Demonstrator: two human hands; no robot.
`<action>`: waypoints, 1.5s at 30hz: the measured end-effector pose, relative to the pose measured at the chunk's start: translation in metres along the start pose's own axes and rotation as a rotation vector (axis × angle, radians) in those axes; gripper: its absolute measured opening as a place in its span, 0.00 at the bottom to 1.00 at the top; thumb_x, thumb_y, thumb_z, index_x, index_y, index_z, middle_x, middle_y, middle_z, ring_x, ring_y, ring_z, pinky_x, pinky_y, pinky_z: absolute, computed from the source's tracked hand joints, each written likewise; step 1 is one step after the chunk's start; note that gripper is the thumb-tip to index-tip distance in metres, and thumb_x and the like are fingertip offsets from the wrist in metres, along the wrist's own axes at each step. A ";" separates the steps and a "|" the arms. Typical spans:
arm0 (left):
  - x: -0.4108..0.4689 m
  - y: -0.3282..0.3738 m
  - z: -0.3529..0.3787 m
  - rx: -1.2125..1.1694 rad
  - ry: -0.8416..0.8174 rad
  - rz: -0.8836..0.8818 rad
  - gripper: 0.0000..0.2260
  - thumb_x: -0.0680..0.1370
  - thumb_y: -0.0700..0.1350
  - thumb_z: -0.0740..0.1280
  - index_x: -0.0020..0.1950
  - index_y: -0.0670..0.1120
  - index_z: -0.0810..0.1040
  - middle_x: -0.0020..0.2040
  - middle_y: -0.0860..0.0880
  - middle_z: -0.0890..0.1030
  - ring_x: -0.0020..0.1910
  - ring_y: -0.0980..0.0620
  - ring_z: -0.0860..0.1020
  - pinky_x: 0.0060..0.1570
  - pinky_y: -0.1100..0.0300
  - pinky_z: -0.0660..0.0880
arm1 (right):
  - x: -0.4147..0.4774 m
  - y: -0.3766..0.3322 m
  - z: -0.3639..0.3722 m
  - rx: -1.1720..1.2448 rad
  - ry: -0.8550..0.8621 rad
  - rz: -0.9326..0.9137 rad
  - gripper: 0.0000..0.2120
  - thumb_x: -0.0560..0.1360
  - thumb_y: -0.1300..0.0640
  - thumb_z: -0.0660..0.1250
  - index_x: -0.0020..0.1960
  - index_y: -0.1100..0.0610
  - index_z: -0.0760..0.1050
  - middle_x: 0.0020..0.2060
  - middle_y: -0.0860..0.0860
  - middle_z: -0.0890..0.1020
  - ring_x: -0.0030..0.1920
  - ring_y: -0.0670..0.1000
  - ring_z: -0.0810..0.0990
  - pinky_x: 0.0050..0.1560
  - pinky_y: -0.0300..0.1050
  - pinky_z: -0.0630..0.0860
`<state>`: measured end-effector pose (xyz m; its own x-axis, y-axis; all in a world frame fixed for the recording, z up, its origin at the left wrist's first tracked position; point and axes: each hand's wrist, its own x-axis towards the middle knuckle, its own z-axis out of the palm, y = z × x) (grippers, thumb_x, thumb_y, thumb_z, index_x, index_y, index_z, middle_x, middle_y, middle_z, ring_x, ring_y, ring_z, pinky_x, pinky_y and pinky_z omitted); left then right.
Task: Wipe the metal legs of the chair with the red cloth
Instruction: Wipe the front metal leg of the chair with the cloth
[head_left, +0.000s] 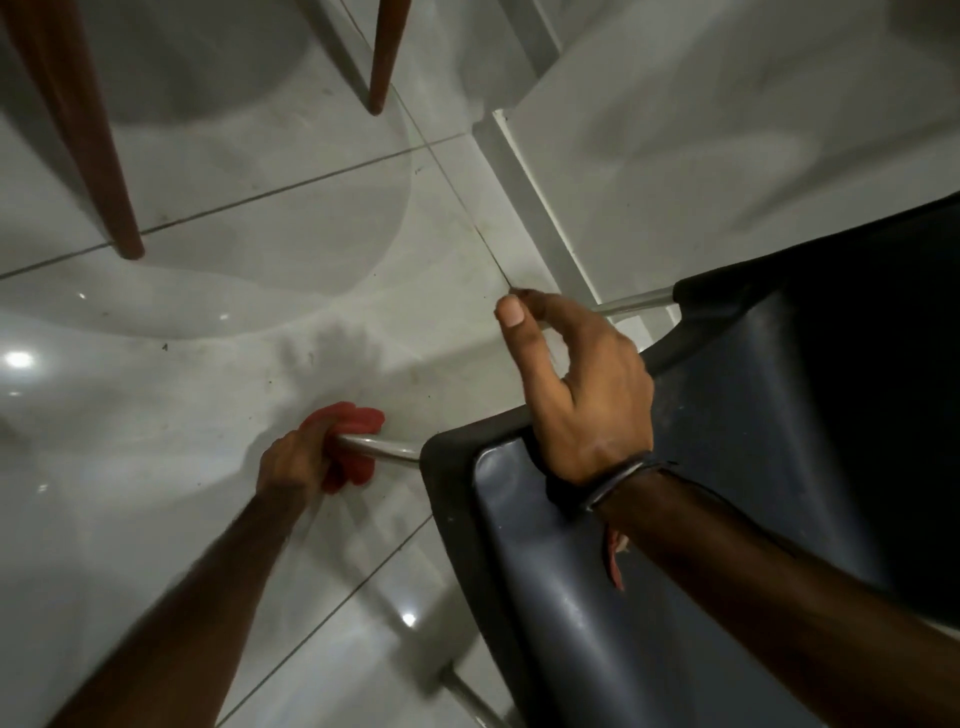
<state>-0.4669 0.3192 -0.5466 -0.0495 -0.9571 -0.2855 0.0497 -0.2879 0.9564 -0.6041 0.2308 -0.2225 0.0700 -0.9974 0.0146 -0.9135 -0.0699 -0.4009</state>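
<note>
Wiping was in progress; the left hand (291, 462) was closed on the red cloth (353, 441), which was wrapped around one metal leg (382, 448) near its far end; the right hand (582, 395) rested on the chair (675, 467) edge with fingers loosely curled, holding nothing that I could see; a second leg (636, 301) and a third one (472, 696) were apart from the cloth, so I judged most of the work remained; whether any leg was already clean could not be told; the floor (208, 364) was pale glossy tile with dust specks; two wooden legs (93, 156) stood near, and a white wall (727, 130) was behind.
</note>
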 end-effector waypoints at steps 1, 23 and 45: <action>0.000 0.003 0.001 -0.013 -0.013 -0.029 0.15 0.87 0.42 0.56 0.64 0.52 0.81 0.41 0.42 0.86 0.37 0.38 0.84 0.33 0.43 0.80 | 0.000 -0.001 0.000 0.002 -0.001 0.002 0.31 0.76 0.25 0.49 0.60 0.42 0.80 0.63 0.40 0.84 0.66 0.45 0.80 0.63 0.49 0.76; -0.010 0.063 0.010 0.090 0.100 -0.081 0.14 0.82 0.46 0.64 0.46 0.67 0.78 0.36 0.71 0.82 0.32 0.73 0.79 0.29 0.81 0.71 | 0.002 -0.001 -0.002 0.007 -0.014 0.005 0.29 0.78 0.28 0.52 0.59 0.44 0.82 0.63 0.41 0.84 0.67 0.46 0.80 0.63 0.48 0.76; -0.102 0.131 -0.087 0.257 0.130 -0.564 0.20 0.67 0.42 0.79 0.58 0.47 0.81 0.48 0.43 0.85 0.43 0.43 0.84 0.36 0.49 0.84 | 0.015 0.005 -0.025 -0.079 -0.182 -0.036 0.26 0.79 0.31 0.57 0.60 0.49 0.81 0.63 0.49 0.85 0.64 0.52 0.81 0.63 0.48 0.75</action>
<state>-0.3690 0.3764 -0.3973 0.1238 -0.6616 -0.7395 -0.1908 -0.7472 0.6366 -0.6180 0.2151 -0.2014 0.1676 -0.9757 -0.1409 -0.9371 -0.1134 -0.3301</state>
